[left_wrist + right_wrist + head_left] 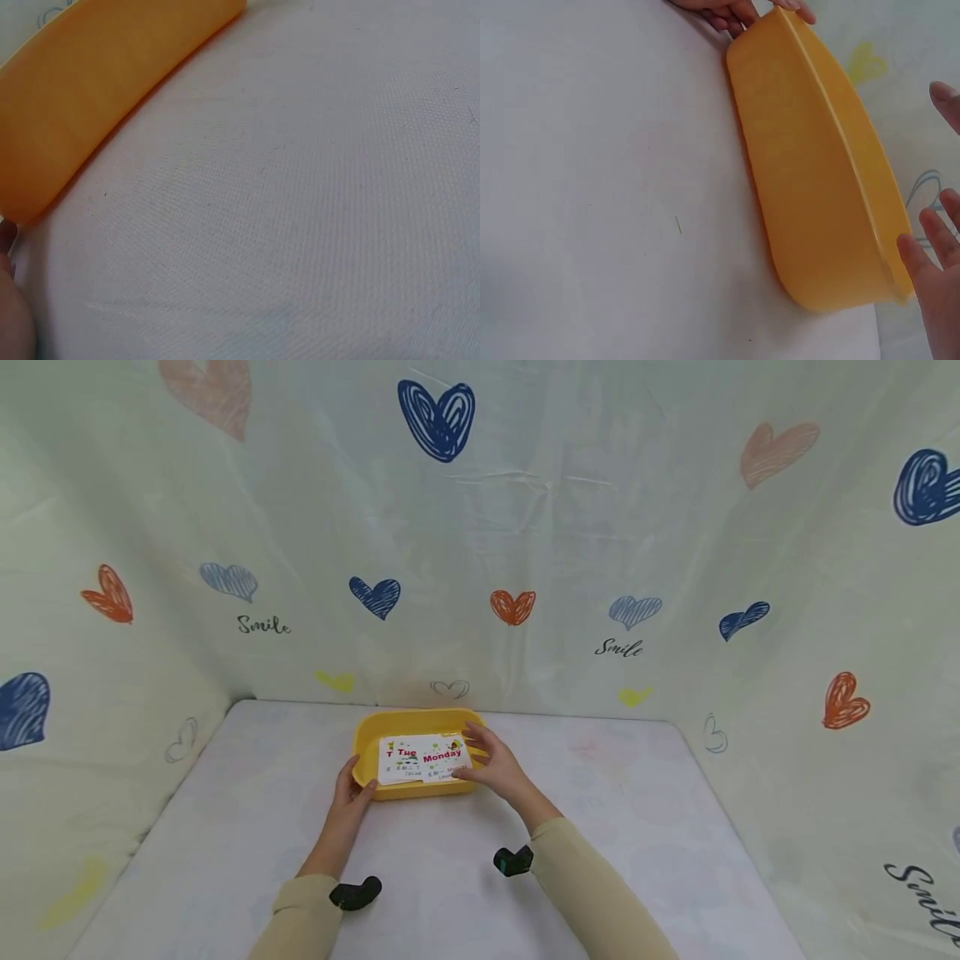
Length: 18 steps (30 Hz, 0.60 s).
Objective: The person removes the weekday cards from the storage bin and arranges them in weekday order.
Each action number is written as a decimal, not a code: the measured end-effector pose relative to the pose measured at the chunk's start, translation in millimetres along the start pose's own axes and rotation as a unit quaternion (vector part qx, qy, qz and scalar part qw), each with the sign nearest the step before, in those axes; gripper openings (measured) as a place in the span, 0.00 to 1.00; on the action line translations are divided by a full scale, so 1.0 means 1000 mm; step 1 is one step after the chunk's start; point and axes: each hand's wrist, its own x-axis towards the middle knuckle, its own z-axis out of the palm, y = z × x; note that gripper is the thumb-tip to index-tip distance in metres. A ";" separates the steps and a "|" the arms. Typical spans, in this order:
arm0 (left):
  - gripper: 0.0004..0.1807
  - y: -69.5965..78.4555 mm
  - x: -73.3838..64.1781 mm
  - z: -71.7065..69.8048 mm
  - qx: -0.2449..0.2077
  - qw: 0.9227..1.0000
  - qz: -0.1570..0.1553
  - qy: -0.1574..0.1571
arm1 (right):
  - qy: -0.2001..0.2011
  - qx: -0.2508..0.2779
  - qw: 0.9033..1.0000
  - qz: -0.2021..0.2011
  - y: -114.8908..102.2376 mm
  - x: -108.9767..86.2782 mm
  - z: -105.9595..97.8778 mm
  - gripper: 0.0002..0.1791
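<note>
A yellow plastic basket (408,720) sits near the back of the table. Inside it lie white printed cards (423,758), overlapping, with "Tue" and "Monday" in red. My left hand (352,789) grips the basket's front left corner, thumb over the rim and fingers against the outside. The right wrist view shows the same left hand (731,11) at the basket's far end. Above the right side of the basket is my right hand (495,764), its fingers spread and thumb apart, holding nothing. In the left wrist view only a sliver of the left hand (13,315) shows beside the basket wall (97,82).
A white cloth covers the table (637,827). Behind and on both sides hangs a pale curtain (555,543) printed with hearts and "Smile". Each wrist wears a small black device, such as the left one (356,893).
</note>
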 end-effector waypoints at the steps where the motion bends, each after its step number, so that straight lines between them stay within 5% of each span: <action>1: 0.38 0.000 0.000 0.000 0.001 1.000 0.000 0.000 | 0.001 -0.002 1.000 0.002 0.001 0.003 0.002 0.46; 18: 0.36 -0.001 0.000 0.000 -0.004 1.000 0.011 -0.003 | -0.076 -0.061 0.992 0.078 0.007 0.041 0.012 0.44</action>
